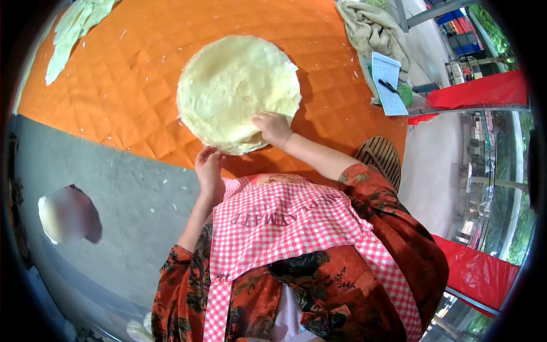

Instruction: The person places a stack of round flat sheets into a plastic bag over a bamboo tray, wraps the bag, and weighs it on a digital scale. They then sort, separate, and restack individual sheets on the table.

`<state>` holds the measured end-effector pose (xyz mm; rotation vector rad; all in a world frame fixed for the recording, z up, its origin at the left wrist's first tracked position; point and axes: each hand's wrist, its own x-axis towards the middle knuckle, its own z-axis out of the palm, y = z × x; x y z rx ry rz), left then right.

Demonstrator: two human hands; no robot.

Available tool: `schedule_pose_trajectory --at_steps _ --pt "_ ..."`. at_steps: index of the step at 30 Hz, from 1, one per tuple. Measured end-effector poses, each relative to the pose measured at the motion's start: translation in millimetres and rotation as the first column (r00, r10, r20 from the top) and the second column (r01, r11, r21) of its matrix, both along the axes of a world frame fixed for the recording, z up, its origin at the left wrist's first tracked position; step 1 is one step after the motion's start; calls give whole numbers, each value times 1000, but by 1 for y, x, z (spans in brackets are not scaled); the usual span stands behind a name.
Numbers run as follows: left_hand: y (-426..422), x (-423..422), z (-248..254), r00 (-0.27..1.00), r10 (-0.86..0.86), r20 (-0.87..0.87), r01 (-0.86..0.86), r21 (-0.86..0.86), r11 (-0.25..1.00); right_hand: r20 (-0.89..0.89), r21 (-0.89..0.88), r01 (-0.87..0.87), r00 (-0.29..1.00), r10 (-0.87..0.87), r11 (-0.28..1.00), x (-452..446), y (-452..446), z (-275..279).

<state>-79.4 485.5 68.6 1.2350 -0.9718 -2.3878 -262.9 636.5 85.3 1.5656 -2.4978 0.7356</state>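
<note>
A stack of thin, pale yellow round flatbreads lies on the orange cloth. My right hand rests on the lower right part of the stack, its fingers bent together against the top sheet; whether they pinch its surface is hard to make out. At the stack's lower left edge is my left hand, palm partly up and fingers curled near the rim. Nothing shows in it, though its fingertips are small in view.
Folded pale sheets lie at the upper left. A crumpled cloth, a notepad with a black pen and a slatted brown object are at the right. A person's blurred head shows over the grey floor.
</note>
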Motion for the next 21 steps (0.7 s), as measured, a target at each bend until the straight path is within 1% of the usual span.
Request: schedule_pose_trajectory --at_steps 2,3,4,5,6,7,9,11,12,13,15,16,19,21 --pt "2 -3 8 999 33 1 -32 -56 998 -57 -167 35 997 -45 985 7 0 -14" --pt "3 -4 10 999 47 0 -47 -82 996 -15 -89 32 999 -34 995 4 1 -14" --pt "3 -4 10 999 25 -24 -26 -59 998 29 -10 28 999 -28 1000 -2 5 -12" --pt "3 -5 11 999 38 -18 -38 -35 999 72 70 23 997 -28 997 -5 7 -11" --pt "5 -7 13 999 50 -11 -50 -11 999 127 105 27 991 -41 994 -5 5 -5" --pt "6 -9 14 998 63 -6 -63 13 998 136 93 35 990 -48 995 -5 6 -4" --pt "3 -11 10 999 34 3 -34 -40 999 155 69 41 987 -51 997 -7 3 -3" --pt "0 -9 6 999 40 22 -38 -82 996 274 155 72 955 -113 985 -12 5 3" --pt "0 -11 13 998 55 32 -51 -98 994 330 201 84 932 -148 976 -16 4 6" --pt "-1 -12 16 997 66 43 -61 -111 992 343 211 97 925 -166 973 -20 3 5" --pt "-1 -11 16 999 29 13 -27 -148 989 368 236 129 906 -212 963 -28 2 5" --pt "-1 -10 15 1000 10 -3 -10 -166 986 384 279 110 898 -216 954 -32 1 7" --pt "-4 -7 11 981 -158 -112 161 14 987 376 283 129 897 -234 950 -30 0 5" --pt "-2 -9 16 977 -163 -136 172 58 983 376 300 131 894 -244 945 -30 -1 5"
